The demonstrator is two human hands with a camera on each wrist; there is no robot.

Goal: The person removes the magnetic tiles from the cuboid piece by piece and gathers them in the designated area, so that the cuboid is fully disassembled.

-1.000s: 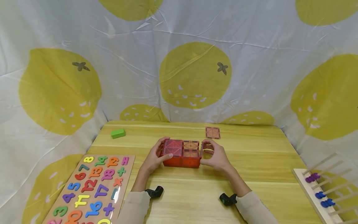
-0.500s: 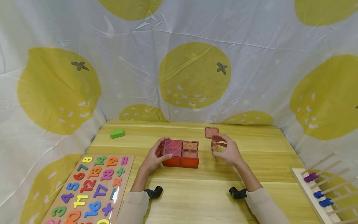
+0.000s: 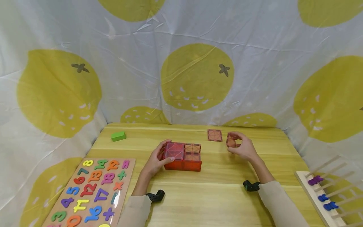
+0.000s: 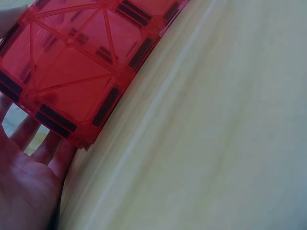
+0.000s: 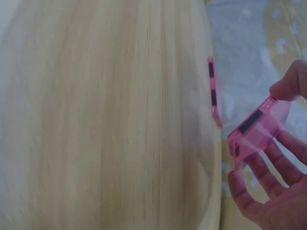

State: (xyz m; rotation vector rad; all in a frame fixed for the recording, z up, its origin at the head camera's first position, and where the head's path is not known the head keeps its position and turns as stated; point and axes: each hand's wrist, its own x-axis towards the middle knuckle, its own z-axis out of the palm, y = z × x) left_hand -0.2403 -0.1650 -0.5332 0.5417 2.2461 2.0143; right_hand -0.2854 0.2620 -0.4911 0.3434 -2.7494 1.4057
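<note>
A box built of translucent red magnetic tiles [image 3: 184,165] sits mid-table, with a larger square on the left of its top and orange squares at the right. My left hand [image 3: 153,161] grips its left end, thumb along the near top edge. In the left wrist view, that hand's fingers [image 4: 45,148] reach behind the red box [image 4: 72,62]. To the right of the box, my right hand [image 3: 243,147] pinches a small square magnetic tile [image 3: 231,140], held up on edge between thumb and fingers. A similar loose tile [image 3: 214,135] lies flat beyond it.
A number puzzle board [image 3: 93,189] lies at the front left. Toward the back left is a green block [image 3: 118,136]. A wooden peg rack [image 3: 320,195] with purple and blue beads stands at the right edge. Patterned cloth [image 3: 198,78] hangs behind the wooden table [image 3: 195,195].
My right hand has drawn a small magnetic tile away from the box's right end and carried it right and back. The left hand keeps its grip on the box.
</note>
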